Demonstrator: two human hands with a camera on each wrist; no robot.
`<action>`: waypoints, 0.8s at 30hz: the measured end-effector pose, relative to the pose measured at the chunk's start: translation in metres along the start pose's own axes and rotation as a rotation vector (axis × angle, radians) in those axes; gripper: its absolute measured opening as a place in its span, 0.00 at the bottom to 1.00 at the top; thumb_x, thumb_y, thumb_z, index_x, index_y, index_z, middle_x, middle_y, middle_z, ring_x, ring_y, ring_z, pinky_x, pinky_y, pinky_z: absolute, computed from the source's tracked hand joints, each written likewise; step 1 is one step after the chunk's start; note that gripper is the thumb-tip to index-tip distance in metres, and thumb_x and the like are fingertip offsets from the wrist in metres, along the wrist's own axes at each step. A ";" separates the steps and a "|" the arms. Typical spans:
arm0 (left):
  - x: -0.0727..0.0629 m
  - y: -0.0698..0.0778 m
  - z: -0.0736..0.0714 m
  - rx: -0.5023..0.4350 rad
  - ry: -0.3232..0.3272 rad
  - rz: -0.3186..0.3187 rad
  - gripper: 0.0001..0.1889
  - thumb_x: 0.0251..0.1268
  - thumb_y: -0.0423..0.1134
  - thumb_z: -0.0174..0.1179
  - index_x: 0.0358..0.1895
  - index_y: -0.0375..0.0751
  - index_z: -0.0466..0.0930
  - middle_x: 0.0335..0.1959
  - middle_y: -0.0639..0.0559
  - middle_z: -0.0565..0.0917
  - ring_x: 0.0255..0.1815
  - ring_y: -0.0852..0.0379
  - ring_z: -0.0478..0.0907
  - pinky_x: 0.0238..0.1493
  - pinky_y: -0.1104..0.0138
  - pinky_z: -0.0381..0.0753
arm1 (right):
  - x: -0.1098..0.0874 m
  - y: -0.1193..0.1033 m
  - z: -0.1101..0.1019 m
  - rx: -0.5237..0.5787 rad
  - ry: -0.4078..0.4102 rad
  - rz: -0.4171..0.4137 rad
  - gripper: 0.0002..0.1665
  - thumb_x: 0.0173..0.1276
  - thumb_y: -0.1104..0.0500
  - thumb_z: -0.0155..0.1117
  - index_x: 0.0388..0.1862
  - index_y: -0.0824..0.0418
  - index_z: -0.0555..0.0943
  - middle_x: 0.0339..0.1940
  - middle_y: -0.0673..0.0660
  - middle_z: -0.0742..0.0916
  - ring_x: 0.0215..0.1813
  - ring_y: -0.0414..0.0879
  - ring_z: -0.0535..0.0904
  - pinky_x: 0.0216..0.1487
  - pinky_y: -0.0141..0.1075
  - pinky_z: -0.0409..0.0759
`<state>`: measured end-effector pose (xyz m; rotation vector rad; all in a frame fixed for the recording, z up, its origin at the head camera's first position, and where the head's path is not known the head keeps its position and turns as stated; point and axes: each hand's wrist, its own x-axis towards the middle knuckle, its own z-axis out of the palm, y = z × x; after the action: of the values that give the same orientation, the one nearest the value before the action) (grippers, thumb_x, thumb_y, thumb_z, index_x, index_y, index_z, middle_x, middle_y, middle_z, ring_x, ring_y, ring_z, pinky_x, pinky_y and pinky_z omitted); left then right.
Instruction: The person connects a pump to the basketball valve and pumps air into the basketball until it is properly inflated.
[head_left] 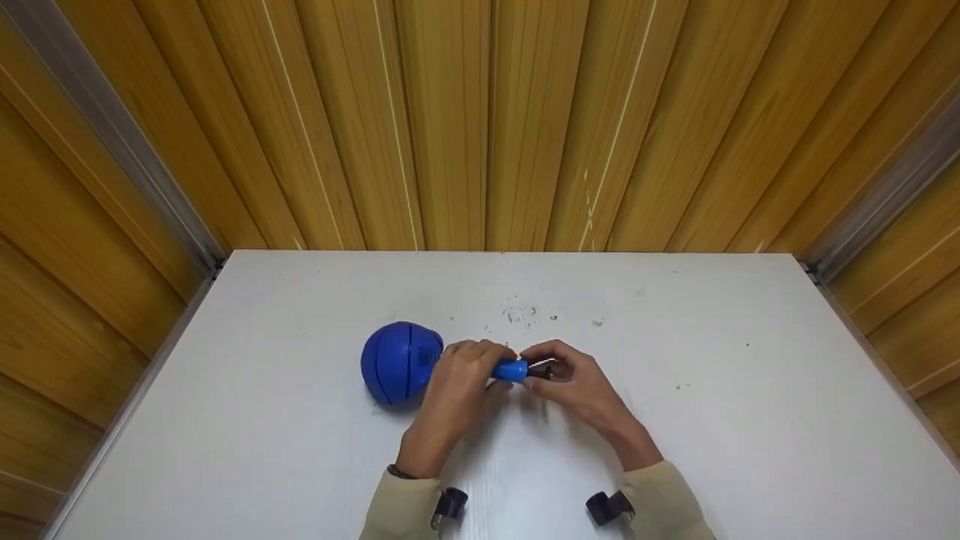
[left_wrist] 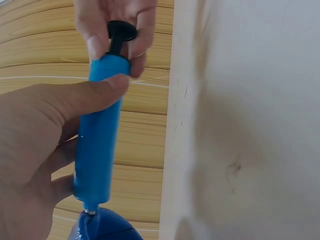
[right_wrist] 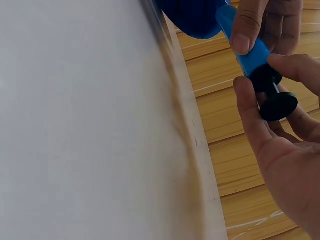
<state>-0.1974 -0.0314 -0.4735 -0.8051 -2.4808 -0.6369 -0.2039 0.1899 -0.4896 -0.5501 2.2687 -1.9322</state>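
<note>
A blue ball [head_left: 397, 364] with dark seam lines rests on the table left of both hands. Its side towards the pump looks folded in. My left hand [head_left: 459, 382] grips the barrel of a bright blue hand pump [left_wrist: 97, 155], thumb across the barrel near its handle end. In the left wrist view, the pump's metal tip meets the ball. My right hand [head_left: 581, 386] pinches the pump's black-collared end between thumb and fingers. The black handle [right_wrist: 279, 106] stands a short way out from the barrel, within the right hand's cupped fingers.
The white table [head_left: 247, 450] has small dark marks [head_left: 521, 315] beyond the hands. Yellow wood-patterned panels [head_left: 450, 127] rise behind the table and at both sides. A black wrist camera [head_left: 451, 503] sits on the left sleeve, another camera [head_left: 604, 508] on the right.
</note>
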 end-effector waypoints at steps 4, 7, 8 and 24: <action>-0.001 -0.002 0.000 -0.023 0.017 -0.008 0.21 0.64 0.41 0.77 0.60 0.46 0.87 0.51 0.51 0.87 0.55 0.49 0.83 0.66 0.50 0.79 | -0.002 -0.002 -0.008 0.115 0.019 0.005 0.24 0.71 0.67 0.75 0.62 0.73 0.79 0.59 0.69 0.83 0.60 0.57 0.86 0.59 0.43 0.85; 0.000 -0.004 0.001 -0.044 0.026 -0.008 0.21 0.65 0.41 0.76 0.61 0.47 0.86 0.52 0.52 0.85 0.56 0.50 0.82 0.67 0.50 0.77 | -0.003 -0.004 -0.013 0.149 0.044 0.010 0.24 0.70 0.67 0.75 0.61 0.73 0.79 0.58 0.70 0.84 0.58 0.57 0.87 0.59 0.47 0.85; 0.000 -0.004 0.001 -0.050 0.027 -0.011 0.21 0.66 0.41 0.75 0.61 0.47 0.86 0.51 0.52 0.85 0.56 0.50 0.81 0.67 0.51 0.77 | -0.003 -0.005 -0.015 0.152 0.049 0.011 0.23 0.70 0.67 0.75 0.60 0.73 0.79 0.57 0.70 0.84 0.57 0.57 0.88 0.59 0.48 0.85; -0.001 -0.007 0.005 -0.093 0.060 -0.013 0.17 0.73 0.44 0.68 0.60 0.46 0.83 0.55 0.53 0.88 0.59 0.51 0.82 0.66 0.52 0.76 | -0.003 -0.008 -0.014 0.041 0.087 -0.077 0.22 0.70 0.67 0.76 0.58 0.76 0.81 0.51 0.68 0.89 0.48 0.53 0.90 0.52 0.42 0.88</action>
<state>-0.2021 -0.0340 -0.4796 -0.7936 -2.4193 -0.7746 -0.2043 0.2034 -0.4799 -0.5673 2.2857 -2.0725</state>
